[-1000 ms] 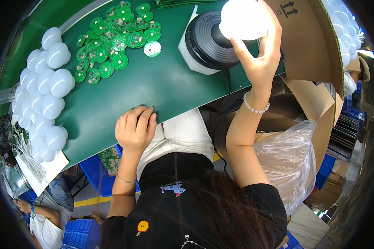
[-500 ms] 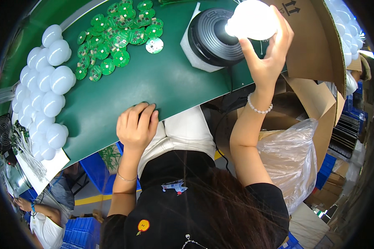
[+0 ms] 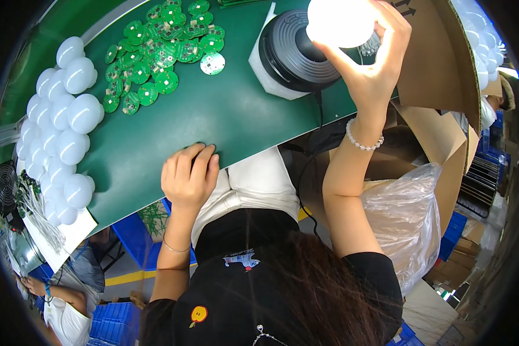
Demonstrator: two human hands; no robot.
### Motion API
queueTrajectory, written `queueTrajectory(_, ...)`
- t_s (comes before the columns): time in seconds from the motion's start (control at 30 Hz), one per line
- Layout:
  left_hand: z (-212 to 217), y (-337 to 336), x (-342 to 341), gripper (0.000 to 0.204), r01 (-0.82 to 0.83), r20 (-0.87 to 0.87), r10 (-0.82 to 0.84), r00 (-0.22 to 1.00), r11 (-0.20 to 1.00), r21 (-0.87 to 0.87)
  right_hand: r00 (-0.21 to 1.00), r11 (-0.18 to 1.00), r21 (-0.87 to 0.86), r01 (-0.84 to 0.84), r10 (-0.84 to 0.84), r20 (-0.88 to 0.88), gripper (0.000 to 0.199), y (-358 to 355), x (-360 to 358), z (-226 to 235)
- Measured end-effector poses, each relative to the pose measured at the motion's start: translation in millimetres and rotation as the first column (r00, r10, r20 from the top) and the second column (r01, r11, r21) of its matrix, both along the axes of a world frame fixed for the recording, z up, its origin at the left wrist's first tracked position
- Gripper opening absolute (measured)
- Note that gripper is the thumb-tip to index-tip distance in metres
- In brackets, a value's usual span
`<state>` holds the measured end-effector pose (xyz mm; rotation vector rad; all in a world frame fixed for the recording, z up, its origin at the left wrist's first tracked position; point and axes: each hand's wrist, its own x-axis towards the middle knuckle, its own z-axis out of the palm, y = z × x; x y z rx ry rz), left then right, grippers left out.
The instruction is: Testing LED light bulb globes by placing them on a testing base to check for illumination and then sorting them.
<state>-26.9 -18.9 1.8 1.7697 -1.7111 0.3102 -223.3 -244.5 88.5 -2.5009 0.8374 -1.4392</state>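
Note:
My right hand (image 3: 372, 63) grips a glowing white bulb (image 3: 340, 22), held up just over the right side of a round black ribbed fixture (image 3: 291, 55) on a white base. My left hand (image 3: 189, 176) rests at the near edge of the green table (image 3: 213, 121), fingers curled over the rim, holding nothing. A pile of small round green circuit boards (image 3: 161, 52) lies on the table's far side. Many white bulb domes (image 3: 63, 121) are heaped along the table's left end.
An open cardboard box (image 3: 438, 75) stands at the right, with a clear plastic bag (image 3: 403, 213) below it. A black cable (image 3: 317, 132) drops from the fixture. Blue crates (image 3: 138, 236) sit under the table. Another person (image 3: 63, 305) is at the lower left.
My right hand has kept the lit bulb over the black fixture, shifting it slightly. The left hand stays at the table edge.

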Motion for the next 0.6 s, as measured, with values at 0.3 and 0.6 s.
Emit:
queueTrajectory(0.3,1.9,0.9,-1.5,0.011,0.007,-0.021,-0.006,1.000,1.000,0.024,0.995,0.985,0.151,-0.084,0.074,0.073,0.072,-1.8,-6.6,-6.3)
queueTrajectory(0.6,0.3,0.8,0.0,0.015,0.006,0.007,-0.006,1.000,1.000,0.020,0.999,0.996,0.076,-0.036,0.037,-0.011,0.073,16.0,-20.8,0.1)
